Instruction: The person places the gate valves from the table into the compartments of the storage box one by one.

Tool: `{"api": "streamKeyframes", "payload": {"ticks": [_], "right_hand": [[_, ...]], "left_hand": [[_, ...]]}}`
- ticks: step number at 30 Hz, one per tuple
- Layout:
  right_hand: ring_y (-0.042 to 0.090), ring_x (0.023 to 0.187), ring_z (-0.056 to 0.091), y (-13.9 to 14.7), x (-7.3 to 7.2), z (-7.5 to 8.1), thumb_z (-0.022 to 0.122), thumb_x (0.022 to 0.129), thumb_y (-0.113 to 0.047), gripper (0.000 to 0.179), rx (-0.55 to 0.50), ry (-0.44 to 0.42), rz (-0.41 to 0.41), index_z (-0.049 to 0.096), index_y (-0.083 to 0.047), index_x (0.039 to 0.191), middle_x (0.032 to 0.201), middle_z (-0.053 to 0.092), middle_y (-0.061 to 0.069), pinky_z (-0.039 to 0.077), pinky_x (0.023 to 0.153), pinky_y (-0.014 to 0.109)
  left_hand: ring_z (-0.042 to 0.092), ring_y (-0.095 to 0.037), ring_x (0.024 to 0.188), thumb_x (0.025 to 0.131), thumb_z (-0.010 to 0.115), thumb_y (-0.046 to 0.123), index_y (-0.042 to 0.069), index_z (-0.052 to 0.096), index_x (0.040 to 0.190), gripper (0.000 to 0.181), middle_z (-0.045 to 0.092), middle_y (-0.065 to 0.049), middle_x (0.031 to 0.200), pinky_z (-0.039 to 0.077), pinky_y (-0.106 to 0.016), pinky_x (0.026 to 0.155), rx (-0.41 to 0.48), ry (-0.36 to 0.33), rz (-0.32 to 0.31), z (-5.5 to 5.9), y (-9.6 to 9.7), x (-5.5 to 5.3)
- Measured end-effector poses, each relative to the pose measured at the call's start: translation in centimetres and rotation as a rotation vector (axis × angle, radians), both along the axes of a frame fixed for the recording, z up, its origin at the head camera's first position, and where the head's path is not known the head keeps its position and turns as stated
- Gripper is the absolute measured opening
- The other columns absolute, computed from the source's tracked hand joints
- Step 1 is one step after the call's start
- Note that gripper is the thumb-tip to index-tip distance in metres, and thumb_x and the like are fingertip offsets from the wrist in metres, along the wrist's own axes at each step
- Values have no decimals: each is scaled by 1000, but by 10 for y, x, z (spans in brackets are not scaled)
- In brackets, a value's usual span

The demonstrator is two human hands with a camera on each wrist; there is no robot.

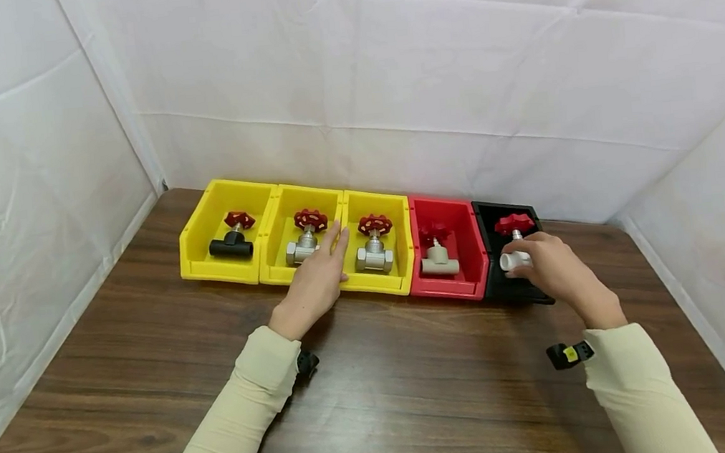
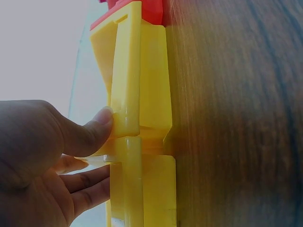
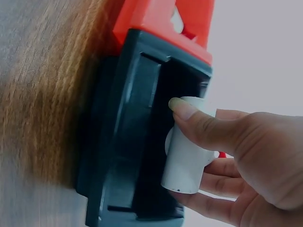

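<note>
My right hand point(image 1: 555, 267) pinches the white pipe body of a valve point(image 1: 514, 260) with a red handwheel, at the black bin point(image 1: 513, 287) on the far right. In the right wrist view the thumb lies across the white valve point(image 3: 185, 151), with fingers behind it. My left hand point(image 1: 317, 282) lies over the divider between the middle and right yellow bins, fingers extended. Its thumb point(image 2: 100, 124) is at a yellow rim in the left wrist view. On either side of this hand sit two silver metal valves point(image 1: 302, 250) point(image 1: 374, 256) with red handwheels.
The leftmost yellow bin point(image 1: 219, 266) holds a black valve point(image 1: 232, 245) with a red handwheel. A red bin point(image 1: 448, 289) holds a beige valve point(image 1: 440, 261). The bins stand in a row on a brown wooden table point(image 1: 415, 380), before white cloth walls point(image 1: 414, 71).
</note>
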State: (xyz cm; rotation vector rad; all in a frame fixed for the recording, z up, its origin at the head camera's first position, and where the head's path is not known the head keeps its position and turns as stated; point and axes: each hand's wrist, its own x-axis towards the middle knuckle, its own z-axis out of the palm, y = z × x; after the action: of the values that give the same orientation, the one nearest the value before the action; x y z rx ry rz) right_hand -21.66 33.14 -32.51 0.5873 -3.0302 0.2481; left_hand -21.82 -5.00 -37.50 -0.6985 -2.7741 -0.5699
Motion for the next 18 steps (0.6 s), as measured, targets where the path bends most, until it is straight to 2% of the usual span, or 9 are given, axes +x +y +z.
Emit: {"api": "streamKeyframes", "payload": {"ticks": [4,10,14,18], "right_hand": [[44,105,52,-3,-14,-8,75,82,-11,34,10,-35,-9,66,-3,114,112,59,27,44,82,59],[43,100,55,-5,-28,-21,75,82,-11,33,47,-63,-7,67,-1,112,106,62,24,46,79,57],[44,98,56,-5,-31,-28,72,82,-6,31,70,-81,-16,66,3,111,102,64,24,46,80,58],[48,101,55,-6,-31,-33,69,83,-3,35,80,-105,-40,62,7,117,106,62,28,47,78,59]], "left_hand": [[46,-18,59,88,69,6,-2,30,148,72,26,-22,152,42,-28,52,3,14,2,-1,-1,0],[46,-18,60,88,68,5,-1,28,149,72,24,-21,153,41,-27,51,9,-7,10,-2,-1,-1],[45,-18,59,88,68,5,0,29,149,72,25,-21,153,40,-27,50,9,-17,5,-1,0,0],[44,-17,58,88,68,5,-1,29,148,72,25,-21,153,40,-27,51,7,-15,3,-1,0,0]]}}
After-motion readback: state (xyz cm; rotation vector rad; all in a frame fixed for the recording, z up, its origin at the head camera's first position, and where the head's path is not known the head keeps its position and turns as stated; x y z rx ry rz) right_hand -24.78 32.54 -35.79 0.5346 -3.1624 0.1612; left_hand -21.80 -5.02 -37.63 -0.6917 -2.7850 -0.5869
